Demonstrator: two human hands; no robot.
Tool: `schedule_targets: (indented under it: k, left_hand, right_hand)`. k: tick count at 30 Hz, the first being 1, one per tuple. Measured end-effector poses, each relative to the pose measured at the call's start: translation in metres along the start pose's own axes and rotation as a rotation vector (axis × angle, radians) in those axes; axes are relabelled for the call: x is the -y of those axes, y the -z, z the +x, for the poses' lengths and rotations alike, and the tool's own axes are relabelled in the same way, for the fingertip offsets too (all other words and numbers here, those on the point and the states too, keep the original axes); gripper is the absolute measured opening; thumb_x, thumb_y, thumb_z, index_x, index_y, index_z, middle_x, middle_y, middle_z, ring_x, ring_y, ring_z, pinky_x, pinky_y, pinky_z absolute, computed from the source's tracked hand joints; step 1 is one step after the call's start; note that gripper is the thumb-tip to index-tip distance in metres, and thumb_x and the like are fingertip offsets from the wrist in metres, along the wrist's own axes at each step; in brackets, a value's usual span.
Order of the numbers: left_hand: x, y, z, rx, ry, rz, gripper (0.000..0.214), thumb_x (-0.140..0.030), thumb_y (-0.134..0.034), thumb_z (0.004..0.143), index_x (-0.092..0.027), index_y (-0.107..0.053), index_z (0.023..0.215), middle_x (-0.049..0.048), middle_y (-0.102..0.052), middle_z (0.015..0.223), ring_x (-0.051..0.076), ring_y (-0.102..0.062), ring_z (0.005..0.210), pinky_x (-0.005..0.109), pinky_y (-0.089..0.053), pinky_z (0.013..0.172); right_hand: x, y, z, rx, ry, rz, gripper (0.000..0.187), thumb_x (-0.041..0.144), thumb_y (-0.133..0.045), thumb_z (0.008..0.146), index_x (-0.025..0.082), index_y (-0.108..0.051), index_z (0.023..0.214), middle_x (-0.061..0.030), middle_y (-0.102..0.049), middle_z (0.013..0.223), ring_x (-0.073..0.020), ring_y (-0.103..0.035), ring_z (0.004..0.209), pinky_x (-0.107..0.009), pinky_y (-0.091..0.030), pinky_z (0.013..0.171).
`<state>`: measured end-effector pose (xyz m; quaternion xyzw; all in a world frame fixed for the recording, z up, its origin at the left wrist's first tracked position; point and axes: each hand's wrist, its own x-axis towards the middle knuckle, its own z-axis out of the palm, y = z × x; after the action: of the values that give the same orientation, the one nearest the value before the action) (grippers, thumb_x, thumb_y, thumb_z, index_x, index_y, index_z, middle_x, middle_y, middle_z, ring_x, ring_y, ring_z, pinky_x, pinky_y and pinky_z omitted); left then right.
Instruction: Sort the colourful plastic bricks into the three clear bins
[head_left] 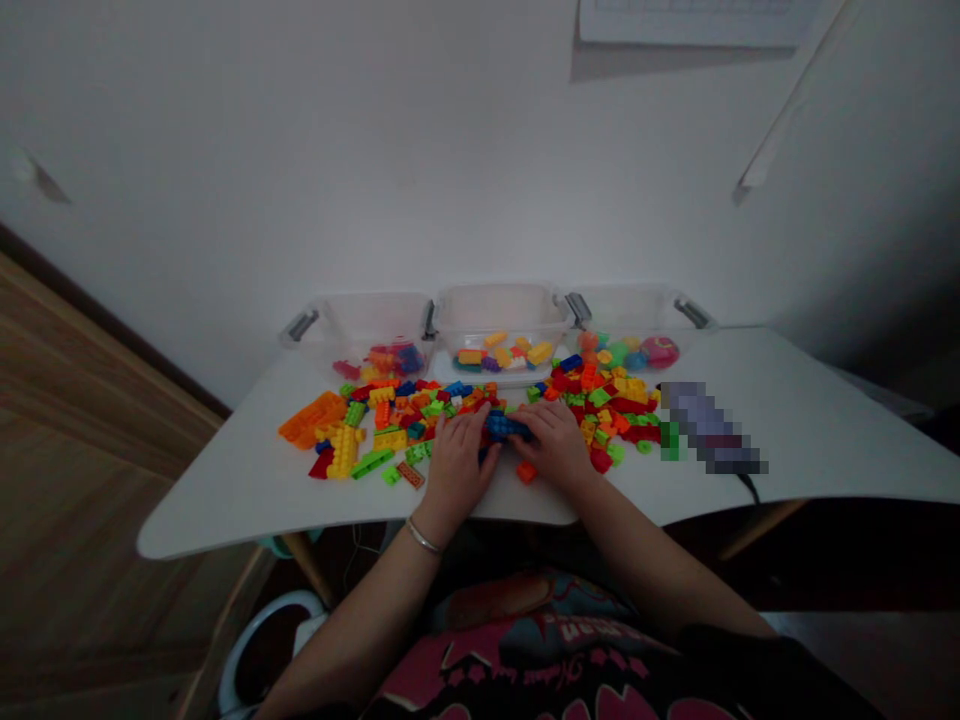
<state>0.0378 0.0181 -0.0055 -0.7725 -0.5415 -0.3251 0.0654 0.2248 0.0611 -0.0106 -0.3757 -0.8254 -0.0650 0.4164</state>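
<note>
Between my two hands, low over the front middle of the white table [262, 500], is a blue toy building brick [504, 426] with studs on it. My left hand [459, 462] closes on its left side, thumb toward me. From the right, my right hand [556, 447] grips the same blue piece, its fingers partly hiding it. An orange brick [526, 471] lies just below my right fingers. Loose bricks in several colours surround both hands, among them a yellow piece [344, 452] and a brown-orange brick [410, 474] to the left.
Three clear plastic boxes stand along the wall: a left box [360, 312] , a middle box [501, 300] and a right box [637, 305], each with toy pieces inside. An orange block base [311, 420] lies at left. A pixelated object [709, 428] with a cable lies at right.
</note>
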Motion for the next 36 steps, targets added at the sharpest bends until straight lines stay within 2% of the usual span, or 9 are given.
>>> schedule_targets:
  k: [3, 6, 9, 14, 17, 20, 23, 30, 36]
  left_hand:
    - [0.0, 0.006, 0.007, 0.038, -0.002, -0.015, 0.053, -0.029, -0.061, 0.089, -0.023, -0.049, 0.14, 0.0094, -0.065, 0.128, 0.028, -0.055, 0.122, 0.056, -0.029, 0.115]
    - [-0.001, 0.012, 0.015, 0.067, 0.027, -0.034, 0.049, -0.029, -0.066, 0.085, -0.027, -0.055, 0.133, 0.0078, -0.067, 0.126, 0.029, -0.055, 0.123, 0.058, -0.029, 0.114]
    - [0.0, 0.016, 0.021, 0.103, 0.047, -0.094, 0.048, -0.027, -0.07, 0.082, -0.025, -0.057, 0.128, 0.0082, -0.066, 0.127, 0.028, -0.056, 0.123, 0.055, -0.032, 0.114]
    - [0.002, 0.02, 0.025, 0.158, 0.001, -0.13, 0.051, -0.026, -0.07, 0.081, -0.022, -0.055, 0.13, 0.0085, -0.066, 0.128, 0.027, -0.059, 0.12, 0.055, -0.033, 0.114]
    - [0.003, 0.021, 0.026, 0.134, 0.003, -0.106, 0.043, -0.026, -0.072, 0.079, -0.024, -0.06, 0.121, 0.0074, -0.069, 0.12, 0.027, -0.062, 0.115, 0.055, -0.034, 0.113]
    - [0.008, 0.023, 0.028, 0.086, 0.035, -0.135, 0.044, -0.026, -0.075, 0.076, -0.023, -0.062, 0.118, 0.0087, -0.07, 0.116, 0.027, -0.064, 0.109, 0.053, -0.043, 0.106]
    - [0.015, 0.026, 0.03, 0.056, 0.069, -0.214, 0.045, -0.025, -0.075, 0.075, -0.023, -0.061, 0.117, 0.0087, -0.07, 0.113, 0.027, -0.065, 0.107, 0.049, -0.05, 0.096]
    - [0.039, 0.048, 0.042, -0.126, 0.231, -0.384, 0.044, -0.025, -0.072, 0.077, -0.024, -0.058, 0.118, 0.0053, -0.067, 0.117, 0.023, -0.064, 0.108, 0.043, -0.052, 0.098]
    - [0.078, 0.064, 0.076, -0.511, 0.3, -0.443, 0.05, -0.028, -0.073, 0.075, -0.021, -0.049, 0.118, 0.0097, -0.06, 0.124, 0.022, -0.063, 0.11, 0.038, -0.053, 0.095]
  right_hand:
    - [-0.001, -0.002, -0.002, -0.02, -0.01, 0.037, 0.023, 0.031, -0.066, 0.088, 0.023, -0.069, 0.11, -0.0064, -0.074, 0.099, -0.0239, -0.065, 0.093, -0.041, -0.05, 0.089]
    - [-0.002, -0.003, -0.003, -0.054, -0.097, 0.084, 0.028, 0.031, -0.069, 0.086, 0.024, -0.068, 0.113, -0.007, -0.073, 0.098, -0.0245, -0.065, 0.092, -0.042, -0.052, 0.087]
    - [-0.002, -0.003, -0.004, -0.065, -0.177, 0.116, 0.03, 0.031, -0.071, 0.083, 0.024, -0.068, 0.112, -0.0073, -0.072, 0.098, -0.025, -0.065, 0.093, -0.043, -0.054, 0.087]
    - [-0.001, -0.001, -0.004, -0.037, -0.186, 0.14, 0.027, 0.029, -0.072, 0.082, 0.026, -0.07, 0.109, -0.007, -0.071, 0.099, -0.0247, -0.065, 0.095, -0.042, -0.054, 0.089]
    - [-0.001, -0.001, -0.004, -0.062, -0.187, 0.19, 0.039, 0.029, -0.072, 0.081, 0.025, -0.064, 0.12, -0.0067, -0.073, 0.104, -0.0255, -0.064, 0.101, -0.045, -0.052, 0.094]
    - [-0.003, -0.002, -0.005, -0.061, -0.212, 0.216, 0.052, 0.031, -0.073, 0.08, 0.024, -0.056, 0.129, -0.008, -0.071, 0.112, -0.0272, -0.063, 0.106, -0.048, -0.049, 0.098]
    - [-0.003, -0.002, -0.005, -0.046, -0.228, 0.215, 0.053, 0.031, -0.071, 0.08, 0.025, -0.054, 0.13, -0.0085, -0.07, 0.116, -0.028, -0.062, 0.109, -0.05, -0.048, 0.099]
    - [-0.002, -0.001, -0.004, -0.038, -0.215, 0.173, 0.043, 0.028, -0.064, 0.084, 0.024, -0.056, 0.126, -0.0084, -0.07, 0.11, -0.0275, -0.063, 0.105, -0.049, -0.05, 0.096]
    - [-0.001, -0.002, -0.004, -0.013, -0.147, 0.142, 0.036, 0.025, -0.06, 0.087, 0.021, -0.059, 0.123, -0.0092, -0.071, 0.107, -0.0266, -0.063, 0.102, -0.046, -0.052, 0.092]
